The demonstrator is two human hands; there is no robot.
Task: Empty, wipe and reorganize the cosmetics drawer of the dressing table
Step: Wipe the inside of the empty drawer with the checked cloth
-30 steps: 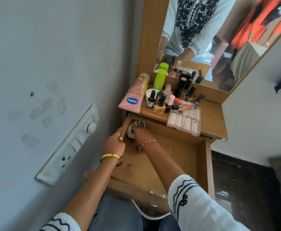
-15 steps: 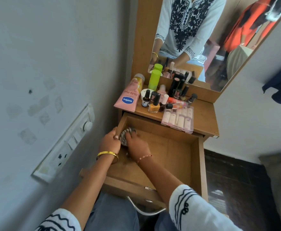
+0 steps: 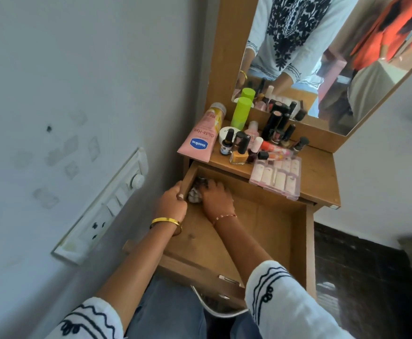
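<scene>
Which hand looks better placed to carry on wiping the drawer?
Probably the right hand: it presses the cloth in the drawer's back corner, while the left hand grips the side wall.

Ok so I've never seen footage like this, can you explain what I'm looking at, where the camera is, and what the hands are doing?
There is no machine here. The camera sits on a person's head and looks down at their own two bare hands. In front stands a wooden dressing table with a mirror. Its drawer is pulled out and looks emptied. The left hand grips the drawer's left wall. The right hand presses a crumpled cloth into the back left corner, apparently wiping. On the tabletop stand the cosmetics: a pink lotion tube, a green bottle, nail polish bottles and a clear case.
</scene>
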